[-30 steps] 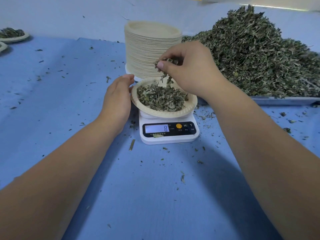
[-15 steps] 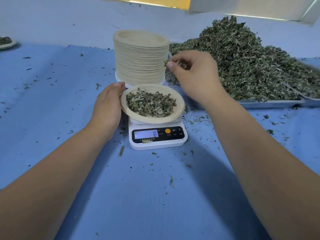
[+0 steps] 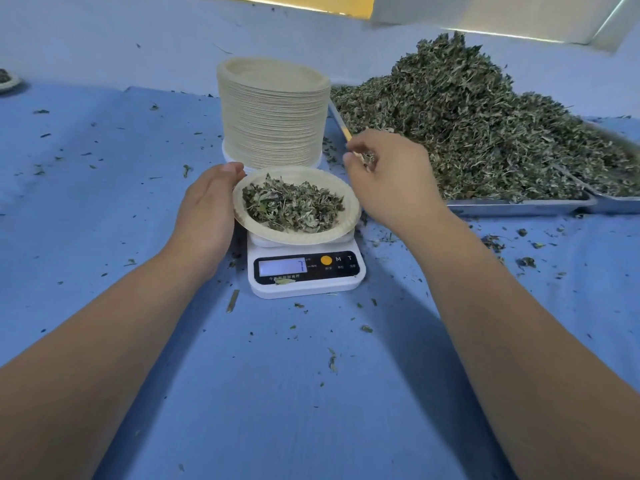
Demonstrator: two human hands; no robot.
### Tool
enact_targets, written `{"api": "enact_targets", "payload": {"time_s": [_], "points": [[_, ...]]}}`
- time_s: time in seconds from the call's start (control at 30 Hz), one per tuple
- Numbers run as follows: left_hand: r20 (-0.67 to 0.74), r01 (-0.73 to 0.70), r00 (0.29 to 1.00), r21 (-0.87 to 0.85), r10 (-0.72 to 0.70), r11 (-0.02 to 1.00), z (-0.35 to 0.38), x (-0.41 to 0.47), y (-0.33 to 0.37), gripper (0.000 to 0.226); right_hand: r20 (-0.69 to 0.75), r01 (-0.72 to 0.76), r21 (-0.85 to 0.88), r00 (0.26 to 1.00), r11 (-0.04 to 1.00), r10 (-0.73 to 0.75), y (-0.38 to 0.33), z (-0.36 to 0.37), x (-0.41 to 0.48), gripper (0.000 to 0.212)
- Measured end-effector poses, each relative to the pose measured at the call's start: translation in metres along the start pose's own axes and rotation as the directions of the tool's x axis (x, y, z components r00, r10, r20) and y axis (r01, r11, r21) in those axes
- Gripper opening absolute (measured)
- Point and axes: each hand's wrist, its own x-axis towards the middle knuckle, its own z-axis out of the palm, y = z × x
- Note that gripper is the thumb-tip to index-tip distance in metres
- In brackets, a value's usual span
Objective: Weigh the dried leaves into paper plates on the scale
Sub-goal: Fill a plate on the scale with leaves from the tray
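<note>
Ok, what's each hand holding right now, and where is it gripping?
The left hand holds the paper plate by its left rim. The right hand seems to pinch a few dried leaves between its fingertips.

- The surface (image 3: pixel 104 209) is covered in blue cloth, matt and soft-looking, with faint creases.
- The paper plate (image 3: pixel 298 237) is cream paper, matt and slightly fibrous, with a crimped rim.
- The stack of plates (image 3: pixel 273 133) is the same dull cream paper, its side finely ribbed by the layered edges.
- The scale (image 3: pixel 304 287) has a smooth white plastic body with a mild sheen, a glossy black panel and an orange button.
- The dried leaves (image 3: pixel 291 206) are brittle, crinkled and matt grey-green.
- The heap (image 3: pixel 467 126) is the same rough, dry leaf with thin stalks.
- The tray (image 3: pixel 519 206) is bare metal, smooth, with a dull silvery shine.
</note>
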Motion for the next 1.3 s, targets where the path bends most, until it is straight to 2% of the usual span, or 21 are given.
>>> {"api": "enact_targets", "payload": {"time_s": [0.1, 0.17, 0.4, 0.47, 0.6, 0.77, 0.83, 0.9, 1.0, 1.07, 1.2, 1.3], "points": [[0.001, -0.01, 1.0, 0.012, 0.01, 1.0, 0.0, -0.003, 0.001, 0.025, 0.091, 0.074, 0.098, 0.992, 0.992, -0.083, -0.023, 0.003, -0.007, 0.025], [0.0, -0.015, 1.0, 0.025, 0.015, 1.0, 0.0, -0.004, 0.001, 0.03, 0.16, 0.115, 0.103, 0.978, 0.988, -0.131, -0.032, 0.006, -0.012, 0.027], [0.004, -0.019, 1.0, 0.043, 0.019, 0.999, -0.001, -0.003, 0.001, 0.026, 0.155, 0.107, 0.064, 0.981, 0.992, -0.116, -0.03, 0.008, -0.021, 0.027], [0.0, -0.025, 1.0, 0.056, 0.025, 0.998, 0.0, -0.004, 0.002, 0.027, 0.147, 0.116, 0.01, 0.982, 0.993, -0.116, -0.026, 0.005, -0.024, 0.032], [0.033, 0.006, 0.999, 0.088, -0.009, 0.996, 0.0, -0.005, 0.006, 0.032, 0.144, 0.086, -0.245, 0.988, 0.966, -0.052, -0.016, -0.003, -0.027, 0.045], [0.071, 0.107, 0.991, 0.073, -0.113, 0.992, 0.004, -0.007, 0.01, 0.055, 0.199, 0.035, -0.312, 0.98, 0.95, 0.029, -0.022, -0.003, -0.036, 0.046], [0.065, 0.135, 0.988, 0.041, -0.137, 0.99, 0.006, -0.009, 0.012, 0.058, 0.223, 0.015, -0.271, 0.974, 0.963, 0.047, -0.024, -0.003, -0.037, 0.045], [0.031, 0.187, 0.982, -0.063, -0.185, 0.98, 0.008, -0.008, 0.017, 0.057, 0.222, 0.001, -0.21, 0.974, 0.978, 0.047, -0.028, -0.002, -0.038, 0.042], [-0.061, 0.194, 0.976, -0.208, -0.211, 0.959, 0.0, -0.001, 0.022, 0.031, 0.195, 0.011, -0.097, 0.981, 0.995, 0.008, -0.041, 0.001, -0.038, 0.038], [-0.111, 0.166, 0.974, -0.252, -0.199, 0.953, -0.013, 0.003, 0.025, 0.045, 0.196, 0.024, 0.008, 0.98, 1.0, -0.025, -0.054, 0.006, -0.035, 0.035], [-0.23, 0.168, 0.939, -0.339, -0.255, 0.926, -0.059, 0.019, 0.027, 0.024, 0.352, 0.012, 0.178, 0.933, 0.984, -0.075, -0.084, 0.026, -0.022, 0.032], [-0.33, 0.145, 0.901, -0.379, -0.28, 0.914, -0.1, 0.026, 0.026, 0.019, 0.464, 0.096, 0.223, 0.865, 0.97, -0.192, -0.115, 0.049, -0.012, 0.03]]}}
